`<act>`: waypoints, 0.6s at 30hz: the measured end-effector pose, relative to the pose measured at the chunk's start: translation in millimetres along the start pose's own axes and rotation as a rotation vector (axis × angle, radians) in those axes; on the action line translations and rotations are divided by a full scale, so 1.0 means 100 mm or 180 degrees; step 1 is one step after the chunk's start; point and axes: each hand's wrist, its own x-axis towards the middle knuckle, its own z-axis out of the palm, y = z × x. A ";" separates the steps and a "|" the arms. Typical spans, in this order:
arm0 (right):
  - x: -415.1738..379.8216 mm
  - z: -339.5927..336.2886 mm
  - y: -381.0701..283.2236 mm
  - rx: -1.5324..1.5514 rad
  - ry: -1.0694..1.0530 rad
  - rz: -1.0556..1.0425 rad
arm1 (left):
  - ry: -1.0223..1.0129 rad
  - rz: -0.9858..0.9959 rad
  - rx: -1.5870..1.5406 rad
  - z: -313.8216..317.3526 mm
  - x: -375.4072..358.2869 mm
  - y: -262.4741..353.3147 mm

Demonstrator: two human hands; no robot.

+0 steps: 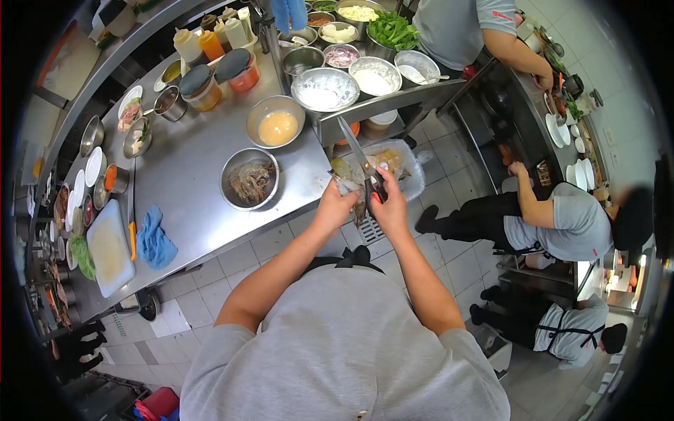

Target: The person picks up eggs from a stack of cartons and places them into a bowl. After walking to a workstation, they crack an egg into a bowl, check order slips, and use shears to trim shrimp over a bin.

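My left hand is closed on a greyish raw shrimp, beyond the counter's front edge. Close beside it, my right hand grips the dark handles of a pair of scissors. One long blade points up and away from me; the other is hard to make out near the shrimp. On the counter to the left, a steel bowl holds several raw shrimp. Behind my hands, a translucent plastic tub contains pale and yellowish pieces, partly hidden by the scissors and my fingers.
A bowl of yellowish liquid stands on the steel counter. Bowls of white powder line the back. At left lie an orange-handled knife, a blue cloth and a cutting board. Co-workers stand at right.
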 end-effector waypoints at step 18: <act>0.04 -0.22 0.12 0.2030 -0.0670 0.0775 | -0.0094 0.0317 0.1104 -0.03 0.15 -0.43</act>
